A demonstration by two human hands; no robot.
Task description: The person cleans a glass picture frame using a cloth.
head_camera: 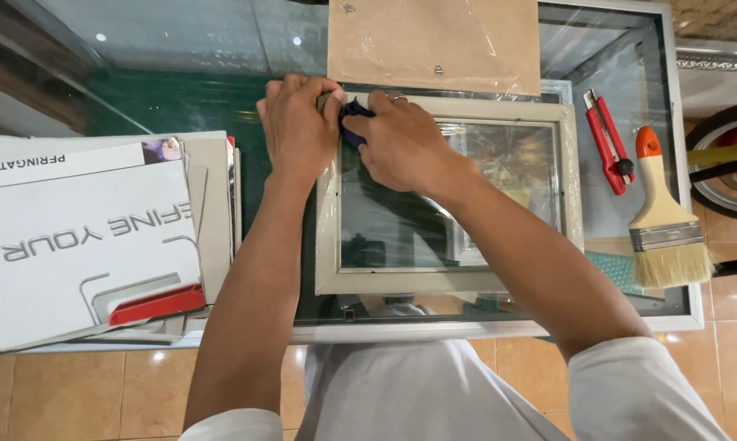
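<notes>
A pale picture frame [450, 282] with a glass pane lies flat on the glass table top [180, 106], partly covered in clear wrap. My left hand [297, 122] presses down on the frame's far left corner. My right hand [401, 143], with a ring on one finger, grips a small dark blue cloth [354, 122] against the same corner, touching my left hand's fingers. Beyond the frame lies a brown backing board [434, 41] in clear plastic.
A stack of white and grey cardboard sheets [82, 237] with a red strip lies at the left. On the right sit a red utility knife [607, 139] and a wide paintbrush [666, 220] with an orange-tipped handle. A wheel [723, 159] shows past the table's right edge.
</notes>
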